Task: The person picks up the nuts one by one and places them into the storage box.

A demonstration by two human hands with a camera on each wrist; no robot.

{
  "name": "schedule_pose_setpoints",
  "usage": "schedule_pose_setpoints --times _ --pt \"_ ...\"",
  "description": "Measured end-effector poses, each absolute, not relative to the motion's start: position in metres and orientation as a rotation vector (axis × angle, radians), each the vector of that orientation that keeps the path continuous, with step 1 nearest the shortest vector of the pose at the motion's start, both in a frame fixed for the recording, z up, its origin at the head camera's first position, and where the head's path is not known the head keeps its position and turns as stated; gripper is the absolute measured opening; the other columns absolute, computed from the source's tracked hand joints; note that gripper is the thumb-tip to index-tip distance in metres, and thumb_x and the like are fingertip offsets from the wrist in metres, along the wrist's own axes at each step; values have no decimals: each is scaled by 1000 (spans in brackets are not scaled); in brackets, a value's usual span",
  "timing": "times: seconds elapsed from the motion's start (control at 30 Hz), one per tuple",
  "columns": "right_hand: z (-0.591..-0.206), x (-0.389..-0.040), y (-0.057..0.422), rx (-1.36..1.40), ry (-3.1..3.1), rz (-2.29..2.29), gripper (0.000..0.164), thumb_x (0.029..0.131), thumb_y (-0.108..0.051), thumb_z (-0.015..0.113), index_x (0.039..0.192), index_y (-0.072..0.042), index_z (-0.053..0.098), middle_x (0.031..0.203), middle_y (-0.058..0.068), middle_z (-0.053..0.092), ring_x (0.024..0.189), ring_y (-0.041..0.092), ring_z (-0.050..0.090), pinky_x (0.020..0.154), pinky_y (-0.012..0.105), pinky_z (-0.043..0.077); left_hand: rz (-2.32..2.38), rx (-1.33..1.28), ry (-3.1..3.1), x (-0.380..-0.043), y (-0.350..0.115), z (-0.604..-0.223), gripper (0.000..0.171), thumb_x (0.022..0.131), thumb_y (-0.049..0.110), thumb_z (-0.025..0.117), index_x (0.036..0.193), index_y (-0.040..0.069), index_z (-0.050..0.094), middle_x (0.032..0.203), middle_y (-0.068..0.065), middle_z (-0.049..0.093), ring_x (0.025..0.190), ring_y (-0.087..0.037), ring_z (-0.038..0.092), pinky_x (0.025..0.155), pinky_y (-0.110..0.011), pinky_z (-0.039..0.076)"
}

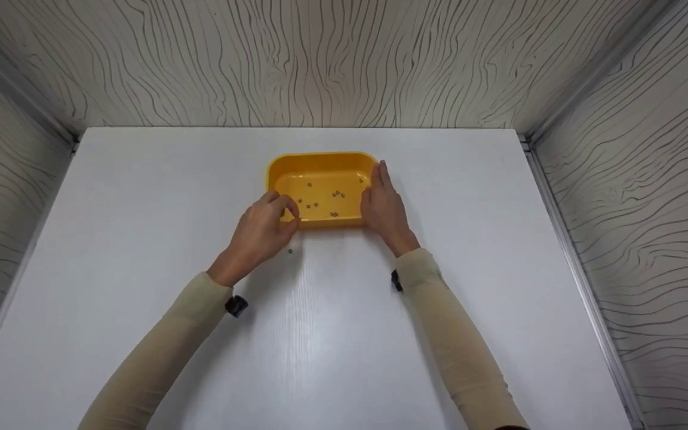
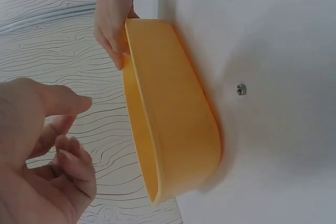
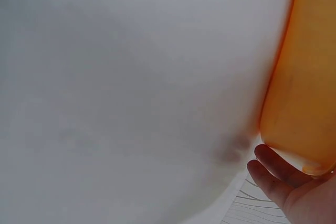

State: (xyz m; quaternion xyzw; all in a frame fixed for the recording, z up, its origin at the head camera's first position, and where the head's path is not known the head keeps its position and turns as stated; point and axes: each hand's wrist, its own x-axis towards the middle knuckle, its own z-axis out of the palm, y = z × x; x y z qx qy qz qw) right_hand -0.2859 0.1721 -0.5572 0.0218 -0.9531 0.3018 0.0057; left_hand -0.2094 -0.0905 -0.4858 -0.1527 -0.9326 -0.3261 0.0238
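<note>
A yellow plastic bin sits on the white table with several small metal nuts scattered over its floor. My right hand grips the bin's right end, thumb at the rim and fingers along the outer wall. Over the front left corner hovers my left hand, fingers loosely bent. In the left wrist view its thumb and fingers are apart, and nothing shows between them. One hex nut lies on the table just in front of the bin, below the left hand.
The white table extends around the bin on all sides. Wood-grain patterned panels rise behind it and at both sides, with metal rails along the side edges.
</note>
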Motion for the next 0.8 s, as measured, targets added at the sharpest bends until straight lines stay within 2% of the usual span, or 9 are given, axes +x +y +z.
schedule_pose_setpoints --times 0.1,0.17,0.23,0.3,0.47,0.57,0.8 --pt "-558 -286 172 87 -2968 936 64 110 -20 40 166 2 17 177 20 14 89 29 61 102 47 58 -975 -516 -2858 -202 -91 -490 11 94 10 74 104 4 73 102 -13 64 74 -22 56 65 -32 50" --pt "-557 -286 172 91 -2968 936 64 110 -19 40 166 2 16 177 20 14 85 29 59 101 48 58 -923 -565 -2843 -198 -91 -493 11 95 9 72 104 4 74 100 -12 64 74 -22 58 65 -33 53" --pt "-557 -286 172 87 -2971 942 65 110 -20 39 166 1 15 177 20 13 93 28 58 114 47 52 -864 -617 -2840 -194 -91 -498 12 96 9 71 106 3 74 101 -12 65 77 -22 61 67 -35 57" --pt "-556 -286 172 88 -2974 950 65 111 -21 39 167 1 14 177 19 13 96 29 58 120 48 47 -802 -657 -2848 -190 -91 -504 14 97 9 72 108 3 75 104 -12 67 84 -22 64 73 -37 61" --pt "-556 -286 173 91 -2968 959 65 111 -21 39 167 0 14 178 18 11 90 29 55 120 48 47 -703 -702 -2860 -184 -91 -516 19 96 11 74 113 2 73 113 -11 68 100 -25 68 86 -40 64" --pt "-556 -286 174 78 -2974 953 65 111 -22 39 167 -1 14 178 17 10 86 25 52 123 47 45 -683 -732 -2864 -182 -92 -523 23 96 8 74 118 1 72 116 -13 69 102 -27 69 86 -42 64" --pt "-555 -286 173 52 -2995 968 66 111 -22 39 167 -1 12 178 17 10 86 27 53 123 47 44 -629 -821 -2892 -177 -95 -539 31 96 2 71 126 -3 68 125 -18 71 100 -34 75 85 -44 66"
